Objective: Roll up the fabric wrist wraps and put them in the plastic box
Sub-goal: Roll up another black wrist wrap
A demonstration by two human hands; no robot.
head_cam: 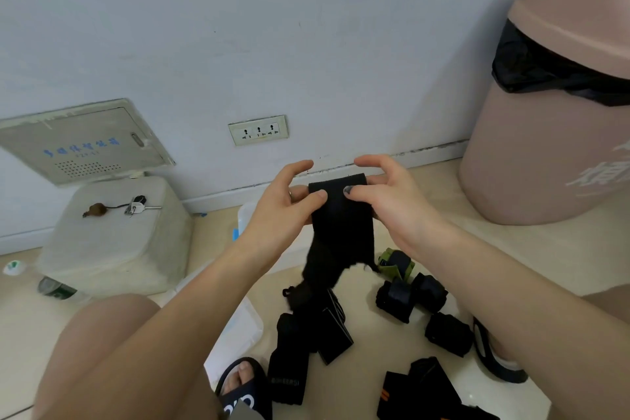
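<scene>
On pale tiled floor [426,201] by wall: both hands, left [284,201] and right [388,194], pinch black wrap [341,215]; pink bin [545,147] right.

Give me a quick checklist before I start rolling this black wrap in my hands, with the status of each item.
1. Left hand pinches the top end of the black wrist wrap: ok.
2. Right hand pinches the same end: ok.
3. Top edge flat and square between the thumbs: ok.
4. Wrap's tail hanging free: not ok, its lower end bunches onto the pile of unrolled wraps.
5. Plastic box open and within reach: cannot tell, mostly hidden behind the left arm.
6. Rolled wraps out of the way: ok, on the floor to the right.
</scene>
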